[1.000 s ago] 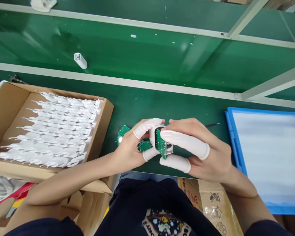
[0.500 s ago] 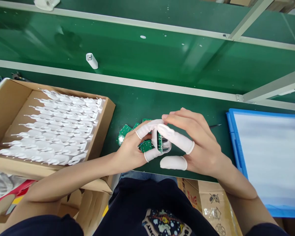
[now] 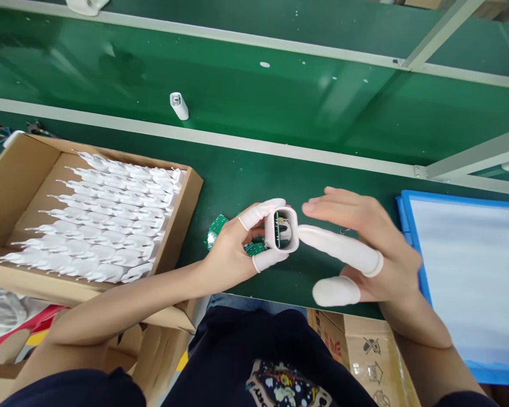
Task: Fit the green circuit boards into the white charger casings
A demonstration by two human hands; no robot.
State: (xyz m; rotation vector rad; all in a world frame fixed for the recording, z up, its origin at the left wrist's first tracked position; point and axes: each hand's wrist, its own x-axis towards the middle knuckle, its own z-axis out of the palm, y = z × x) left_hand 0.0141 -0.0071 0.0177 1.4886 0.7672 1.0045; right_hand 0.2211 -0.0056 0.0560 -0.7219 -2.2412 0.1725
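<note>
Between the thumb and index finger of my left hand (image 3: 233, 249) is a white plastic housing (image 3: 294, 232), its open end turned up towards me. Inside it a green circuit board (image 3: 277, 229) stands along the left wall, beside some parts too small to make out. To the right, my right hand (image 3: 365, 243) has its fingers spread and holds nothing; the index fingertip is close to the housing's right rim. White finger cots cover the thumb and index finger of both hands. Several loose circuit boards (image 3: 215, 229) lie on the green bench behind my left hand, which partly hides them.
A cardboard box (image 3: 190, 198) on the left holds rows of white parts (image 3: 110, 220) with thin tips. Against the back panel stands another white housing (image 3: 179, 106). A blue-edged tray (image 3: 483, 271) lies at the right. A metal rail (image 3: 237, 144) crosses behind my hands.
My right hand has drawn away from the housing to the right, its fingers spreading. The housing's opening, partly covered before, now shows fully. My left hand keeps its hold.
</note>
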